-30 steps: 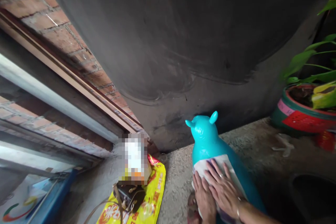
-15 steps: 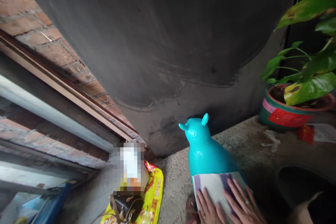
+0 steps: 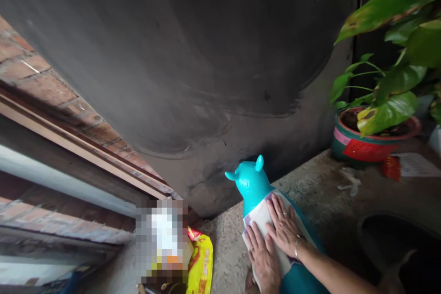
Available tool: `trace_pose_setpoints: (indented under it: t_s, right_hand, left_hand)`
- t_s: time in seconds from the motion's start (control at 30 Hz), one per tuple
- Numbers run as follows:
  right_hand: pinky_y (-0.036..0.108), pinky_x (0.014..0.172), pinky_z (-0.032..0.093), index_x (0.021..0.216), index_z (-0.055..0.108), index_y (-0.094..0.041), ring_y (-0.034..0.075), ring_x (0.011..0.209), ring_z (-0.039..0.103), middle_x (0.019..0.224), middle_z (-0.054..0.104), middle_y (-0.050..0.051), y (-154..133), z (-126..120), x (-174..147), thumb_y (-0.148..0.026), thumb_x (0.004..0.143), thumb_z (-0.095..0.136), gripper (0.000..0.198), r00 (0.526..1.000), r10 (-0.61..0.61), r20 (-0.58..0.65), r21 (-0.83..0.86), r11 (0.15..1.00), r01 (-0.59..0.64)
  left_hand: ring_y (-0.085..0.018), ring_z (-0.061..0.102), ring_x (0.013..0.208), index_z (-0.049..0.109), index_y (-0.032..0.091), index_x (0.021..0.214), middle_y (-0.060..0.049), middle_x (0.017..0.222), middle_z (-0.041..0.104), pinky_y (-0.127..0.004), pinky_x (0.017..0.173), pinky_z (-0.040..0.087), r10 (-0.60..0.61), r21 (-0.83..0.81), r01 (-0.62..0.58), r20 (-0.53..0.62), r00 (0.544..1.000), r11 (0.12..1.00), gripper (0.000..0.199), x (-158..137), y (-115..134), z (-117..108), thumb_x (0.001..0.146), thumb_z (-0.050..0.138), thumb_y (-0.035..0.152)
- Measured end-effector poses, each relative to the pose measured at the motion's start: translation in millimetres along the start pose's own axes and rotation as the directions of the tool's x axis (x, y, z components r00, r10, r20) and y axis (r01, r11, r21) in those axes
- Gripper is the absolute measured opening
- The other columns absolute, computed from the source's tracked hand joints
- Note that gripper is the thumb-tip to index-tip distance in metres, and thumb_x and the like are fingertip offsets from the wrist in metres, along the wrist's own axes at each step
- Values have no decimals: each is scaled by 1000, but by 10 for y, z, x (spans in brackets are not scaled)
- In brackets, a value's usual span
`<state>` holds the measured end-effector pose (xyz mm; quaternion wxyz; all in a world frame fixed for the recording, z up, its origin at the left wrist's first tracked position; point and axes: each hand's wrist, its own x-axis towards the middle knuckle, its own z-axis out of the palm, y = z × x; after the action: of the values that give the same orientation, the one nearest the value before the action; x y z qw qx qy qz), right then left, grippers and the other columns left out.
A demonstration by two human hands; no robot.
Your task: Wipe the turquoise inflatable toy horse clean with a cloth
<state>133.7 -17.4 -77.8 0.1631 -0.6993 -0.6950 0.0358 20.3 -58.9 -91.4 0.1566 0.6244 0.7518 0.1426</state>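
Observation:
A glossy turquoise animal-shaped toy [image 3: 251,183] with two small ears stands on the concrete floor, its head toward the dark wall. Across its back and neck lies a white cloth with purple stripes [image 3: 260,215]. My left hand [image 3: 264,257] rests flat on the cloth's near left part, fingers stretched out. Farther up, my right hand [image 3: 284,225] presses flat on the cloth with its fingers spread; a ring and a bracelet show on it. Part of the toy's rear is hidden under my right forearm.
A potted plant [image 3: 370,140] with broad leaves stands at the right, beside a red and white paper [image 3: 409,165]. A dark round basin [image 3: 379,234] lies in shadow at lower right. A yellow bag [image 3: 203,262] is on the floor at left, beside a blurred-out item. A dark panel [image 3: 179,55] rises behind.
Both hands have slid forward along the toy's back, carrying the cloth up toward its neck. The view has shifted a little to the right.

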Motion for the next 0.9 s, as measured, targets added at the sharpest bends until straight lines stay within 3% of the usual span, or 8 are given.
trace_pose_setpoints:
  t_s: [0.13,0.23,0.3,0.43,0.57,0.7,0.8,0.9]
  right_hand:
    - [58,110,34,153,-5,-26,30,145,25,159,20,9,170,63,-770,-43,93,34,73,992,35,-121,25,999,-33]
    - [51,102,45,154,3,-22,32,138,39,157,26,14,282,165,-1291,-50,92,37,76,970,119,-210,51,993,-110]
    - [50,101,47,154,3,-22,32,136,41,157,26,14,347,230,-1381,-53,92,36,77,960,182,-211,79,982,-169]
    - [53,109,40,153,-4,-23,30,143,30,158,24,14,491,267,-901,-53,94,29,74,976,215,-32,145,967,-208]
    - [55,115,30,153,7,-21,27,147,18,160,16,10,559,158,-59,-52,95,26,68,977,80,197,249,960,-129]
    - [51,119,25,153,7,-24,23,148,13,161,11,3,491,49,505,-51,95,27,66,978,-22,209,306,951,-44]
    - [52,118,27,153,9,-24,24,148,14,160,14,2,416,18,511,-53,95,24,66,980,18,198,296,952,-77]
    - [57,113,33,152,18,-16,31,146,18,158,19,10,369,44,101,-53,95,21,67,971,130,202,245,953,-178]
  left_hand:
    - [-33,27,142,40,19,144,-9,155,29,-62,109,35,-21,48,28,-133,991,998,60,-436,-131,276,93,24,45]
    - [-39,29,140,53,17,136,-15,150,36,-68,107,32,85,118,-66,-161,983,991,59,-684,-171,380,87,34,44]
    - [-39,30,140,55,16,134,-16,149,38,-67,108,31,155,151,-130,-166,974,980,57,-731,-130,352,86,37,43]
    - [-35,29,141,50,20,138,-14,151,35,-63,108,32,236,227,-187,-209,949,956,55,-546,82,215,90,33,43]
    - [-33,22,144,43,19,143,-13,155,27,-61,104,38,219,336,-137,-220,951,932,54,-148,319,127,95,27,38]
    - [-32,16,146,36,17,146,-14,157,22,-55,103,42,183,390,-77,-242,953,918,54,173,448,38,98,26,39]
    - [-30,16,146,31,19,148,-11,158,20,-52,102,43,213,372,-112,-240,947,921,55,218,448,-14,98,27,44]
    - [-30,27,143,36,21,145,-11,155,26,-52,101,45,209,337,-120,-243,947,934,54,71,352,-5,97,30,46]
